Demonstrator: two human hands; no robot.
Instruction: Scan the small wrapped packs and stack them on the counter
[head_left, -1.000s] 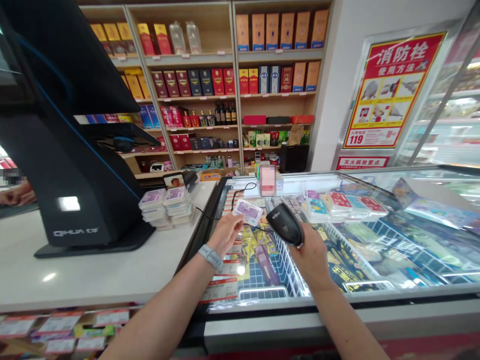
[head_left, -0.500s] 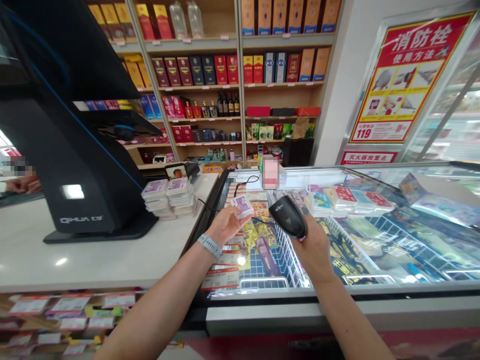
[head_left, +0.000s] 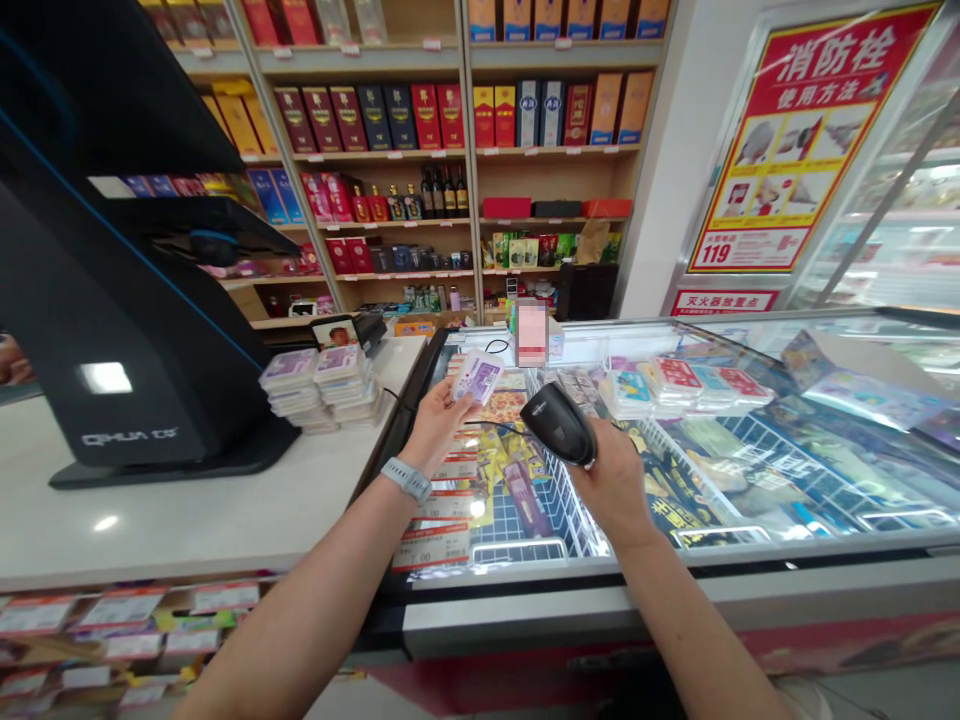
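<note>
My left hand (head_left: pixel 437 425), with a pale watch strap at the wrist, pinches a small flat purple-and-white pack (head_left: pixel 478 377) by its lower edge. The pack is tilted above the glass top of a chest freezer (head_left: pixel 480 600). My right hand (head_left: pixel 616 480) is wrapped round the handle of a black barcode scanner (head_left: pixel 559 424). The scanner's head points left, to the lower right of the pack and apart from it. On the counter to the left stand stacks of similar flat packs (head_left: pixel 345 380). More packs with red and blue labels (head_left: pixel 679 385) lie on the freezer glass to the right.
A black checkout terminal (head_left: pixel 142 330) stands on the white counter (head_left: pixel 187 520). Wire baskets (head_left: pixel 570 500) with bagged goods show through the glass. Shelves of boxed bottles (head_left: pixel 390 115) line the back wall. An open carton (head_left: pixel 862 375) lies at the right.
My left hand has raised and turned the pack so its purple face shows more. The view has shifted slightly; the scanner stays in my right hand.
</note>
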